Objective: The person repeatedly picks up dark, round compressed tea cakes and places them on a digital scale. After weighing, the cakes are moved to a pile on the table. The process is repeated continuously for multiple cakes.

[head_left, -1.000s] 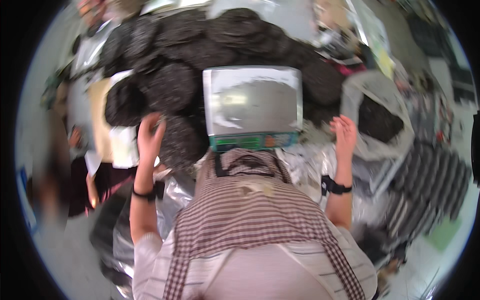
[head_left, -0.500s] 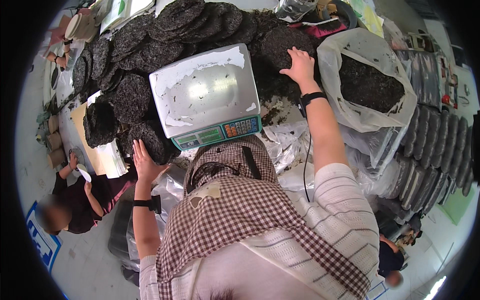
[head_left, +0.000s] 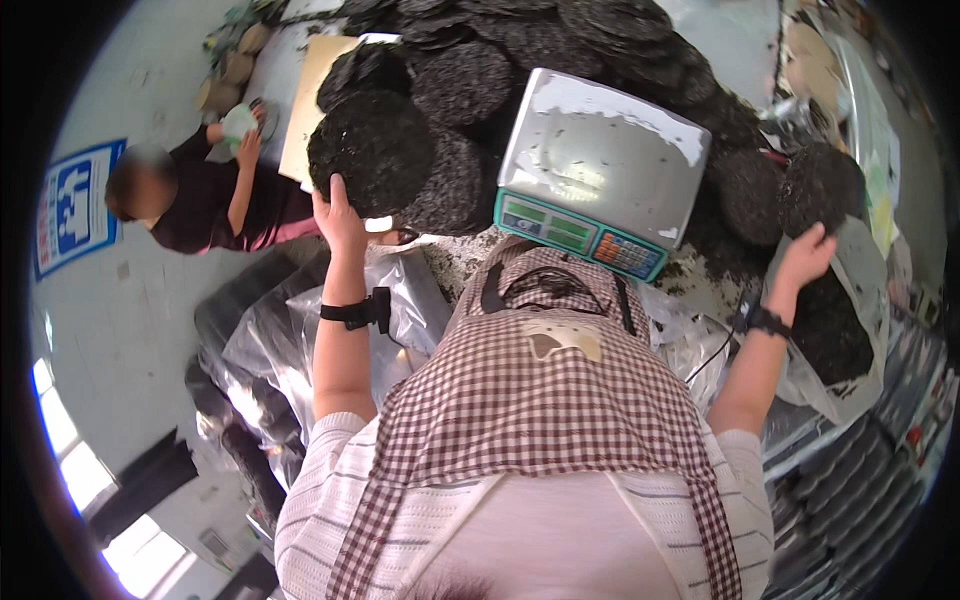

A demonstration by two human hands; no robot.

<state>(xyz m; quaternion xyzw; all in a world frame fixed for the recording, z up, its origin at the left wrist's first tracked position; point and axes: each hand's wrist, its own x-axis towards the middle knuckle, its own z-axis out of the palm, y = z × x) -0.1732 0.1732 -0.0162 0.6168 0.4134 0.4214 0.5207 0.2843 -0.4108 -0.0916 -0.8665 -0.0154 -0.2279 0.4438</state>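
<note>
The left dark disc (head_left: 372,140) is in the left hand (head_left: 341,222), which grips its near edge, a finger lying over the face, the forearm reaching straight forward. The right dark disc (head_left: 818,188) is held at its near edge by the right hand (head_left: 804,258), its arm angled outward and fingers bent closed. Between the hands stands a scale (head_left: 608,150) with green displays and orange and grey keys; its markings are too small to read. Beyond the hands, more dark discs (head_left: 462,82) lie heaped on a pale table (head_left: 735,45) strewn with crumbs. Just beside the right hand is a translucent bag (head_left: 868,262) of dark flakes. Left of the left hand, a person in dark clothing (head_left: 205,215) holds something pale; farther left is a blue sign (head_left: 78,205) with white figures and writing.
</note>
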